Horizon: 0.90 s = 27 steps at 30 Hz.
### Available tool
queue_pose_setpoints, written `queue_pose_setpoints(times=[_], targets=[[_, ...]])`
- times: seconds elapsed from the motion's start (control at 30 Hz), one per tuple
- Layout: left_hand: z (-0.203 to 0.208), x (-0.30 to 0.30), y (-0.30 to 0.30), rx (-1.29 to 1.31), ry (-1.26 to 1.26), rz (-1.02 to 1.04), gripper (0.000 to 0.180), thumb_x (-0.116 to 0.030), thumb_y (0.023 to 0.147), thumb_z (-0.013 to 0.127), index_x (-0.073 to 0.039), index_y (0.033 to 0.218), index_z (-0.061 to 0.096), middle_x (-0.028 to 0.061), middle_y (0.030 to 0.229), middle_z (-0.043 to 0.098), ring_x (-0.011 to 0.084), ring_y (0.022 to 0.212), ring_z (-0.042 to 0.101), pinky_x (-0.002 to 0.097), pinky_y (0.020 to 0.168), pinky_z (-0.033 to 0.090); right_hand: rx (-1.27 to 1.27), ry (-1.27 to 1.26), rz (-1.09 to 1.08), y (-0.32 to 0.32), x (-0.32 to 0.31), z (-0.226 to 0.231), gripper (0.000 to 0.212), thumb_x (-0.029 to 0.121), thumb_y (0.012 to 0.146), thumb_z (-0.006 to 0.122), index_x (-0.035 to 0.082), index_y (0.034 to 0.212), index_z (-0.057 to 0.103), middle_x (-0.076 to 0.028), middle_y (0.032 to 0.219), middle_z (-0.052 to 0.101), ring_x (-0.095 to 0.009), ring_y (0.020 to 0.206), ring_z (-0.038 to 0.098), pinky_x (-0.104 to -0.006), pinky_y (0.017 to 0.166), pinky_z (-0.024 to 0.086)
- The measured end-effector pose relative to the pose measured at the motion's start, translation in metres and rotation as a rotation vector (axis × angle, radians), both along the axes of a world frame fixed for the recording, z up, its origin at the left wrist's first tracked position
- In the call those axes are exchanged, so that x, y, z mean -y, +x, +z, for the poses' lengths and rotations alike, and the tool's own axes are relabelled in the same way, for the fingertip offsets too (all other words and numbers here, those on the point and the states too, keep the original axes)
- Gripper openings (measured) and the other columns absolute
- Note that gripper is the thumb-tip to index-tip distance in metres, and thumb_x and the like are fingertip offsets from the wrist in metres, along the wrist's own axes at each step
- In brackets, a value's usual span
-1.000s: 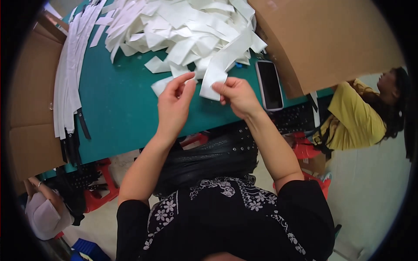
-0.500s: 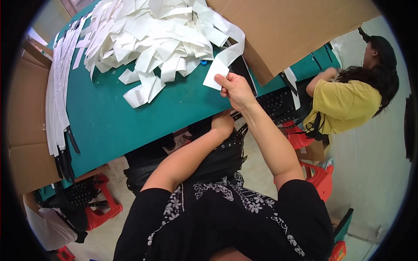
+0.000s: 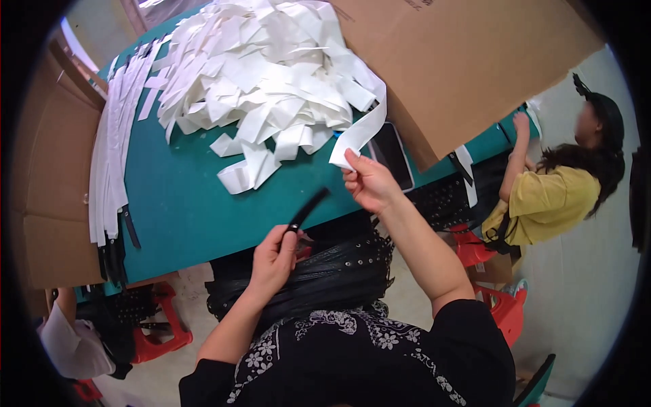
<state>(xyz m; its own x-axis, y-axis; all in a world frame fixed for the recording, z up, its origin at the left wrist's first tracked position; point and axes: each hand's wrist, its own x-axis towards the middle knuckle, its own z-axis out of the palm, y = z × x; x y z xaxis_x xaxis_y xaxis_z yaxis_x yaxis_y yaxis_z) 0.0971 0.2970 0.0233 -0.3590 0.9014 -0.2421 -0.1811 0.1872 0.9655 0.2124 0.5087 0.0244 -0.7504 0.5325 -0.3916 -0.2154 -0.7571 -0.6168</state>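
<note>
Left hand [image 3: 275, 261]: drawn back from the black straps [image 3: 332, 252] on the lap since the earlier frame; a black strip [image 3: 309, 209] is now pinched between thumb and fingers, its free end tilted up over the table edge.
Right hand [image 3: 370, 182]: clamped on the end of a white strip [image 3: 367, 130], held above the green table [image 3: 180, 224].
White pile [image 3: 261, 78]: heaped beyond both hands, beside a cardboard box [image 3: 468, 68].

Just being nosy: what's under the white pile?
Under the pile is the green table, and something small and blue shows at the pile's near right edge. Anything else beneath is covered.
</note>
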Motion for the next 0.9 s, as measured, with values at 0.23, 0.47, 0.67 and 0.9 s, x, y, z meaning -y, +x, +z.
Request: queue_pose_setpoints(times=[0.23,0.47,0.67,0.9], targets=[[0.029,0.021,-0.003,0.191,0.079,0.125,0.021,-0.015,0.091,0.044,0.002,0.092,0.055,-0.0016,0.054,0.045,0.0039,0.041,0.037,0.0178,0.038,0.025,-0.064,-0.01,-0.099,-0.05,0.047,-0.004,0.019,0.025,0.086,0.055,0.008,0.093,0.054,0.003,0.075,0.055,-0.005,0.06,0.047,-0.0179,0.052,0.038],[0.019,0.03,-0.02,-0.059,0.018,0.134,0.026,-0.019,0.091,0.046,0.001,0.08,0.059,-0.0046,0.047,0.041,0.0022,0.039,0.034,0.0174,0.037,0.024,-0.025,0.145,-0.03,-0.054,0.047,-0.007,0.019,0.024,0.086,0.055,0.006,0.092,0.055,0.002,0.075,0.057,-0.005,0.059,0.048,-0.0169,0.053,0.038],[0.016,0.032,-0.026,-0.033,0.04,0.164,0.026,-0.02,0.09,0.047,0.001,0.08,0.059,-0.0042,0.047,0.042,0.0018,0.038,0.034,0.0172,0.037,0.024,0.025,0.168,-0.01,-0.052,0.05,0.003,0.019,0.026,0.085,0.057,0.007,0.088,0.056,0.003,0.072,0.057,-0.003,0.054,0.045,-0.0159,0.047,0.034],[0.018,0.03,-0.033,-0.056,-0.02,0.16,0.026,-0.02,0.09,0.047,0.001,0.079,0.059,-0.004,0.046,0.041,0.0019,0.038,0.033,0.0174,0.037,0.024,0.021,0.226,0.013,-0.05,0.049,0.003,0.019,0.025,0.085,0.057,0.007,0.09,0.056,0.001,0.075,0.058,-0.005,0.058,0.049,-0.0173,0.048,0.037]])
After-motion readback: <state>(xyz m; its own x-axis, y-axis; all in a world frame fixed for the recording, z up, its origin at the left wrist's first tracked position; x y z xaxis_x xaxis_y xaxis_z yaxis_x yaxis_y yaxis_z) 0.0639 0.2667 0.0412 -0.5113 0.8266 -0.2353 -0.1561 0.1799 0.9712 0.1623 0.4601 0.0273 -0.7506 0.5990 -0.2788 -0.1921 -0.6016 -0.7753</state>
